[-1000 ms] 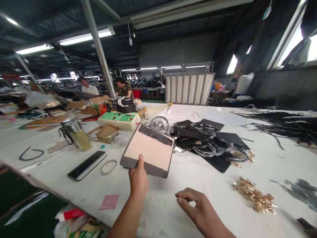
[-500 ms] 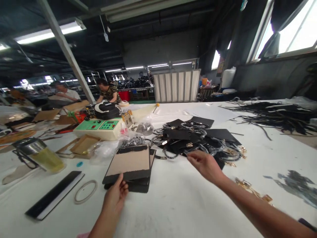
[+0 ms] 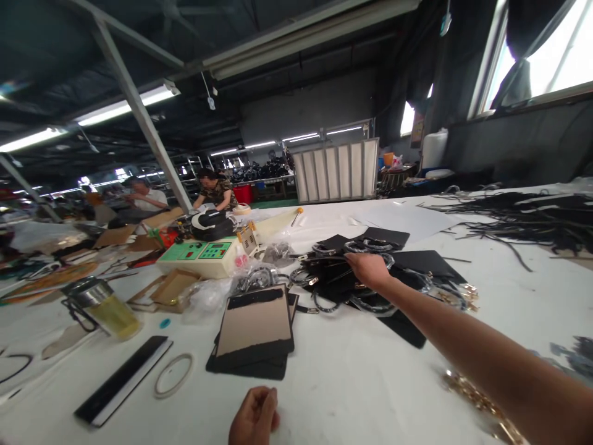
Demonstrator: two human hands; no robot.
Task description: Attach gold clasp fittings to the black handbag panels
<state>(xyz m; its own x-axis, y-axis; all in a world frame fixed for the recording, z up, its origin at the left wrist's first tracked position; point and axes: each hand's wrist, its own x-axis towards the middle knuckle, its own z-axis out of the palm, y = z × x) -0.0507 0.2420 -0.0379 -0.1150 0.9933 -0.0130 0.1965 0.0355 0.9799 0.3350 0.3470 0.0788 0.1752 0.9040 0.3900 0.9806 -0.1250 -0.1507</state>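
My left hand [image 3: 254, 418] rests at the bottom edge on the white table [image 3: 352, 383], fingers curled, nothing in it. Just beyond it lies a stack of dark panels with a tan face [image 3: 254, 327]. My right hand [image 3: 369, 269] reaches far forward onto a heap of black pieces and wrapped ring handles [image 3: 370, 266]; its fingers are hidden on the far side, so its grip cannot be made out.
A green control box [image 3: 201, 256], a glass jar of yellow liquid [image 3: 104, 309], a black strip [image 3: 123, 389] and a tape ring [image 3: 173, 374] lie to the left. Gold metal fittings [image 3: 482, 405] sit at right, black straps [image 3: 523, 219] far right. Two people work at the back left.
My left hand has set the tan-faced panel down on the stack and pulled back toward me. My right hand has stretched forward from the table front onto the black pile.
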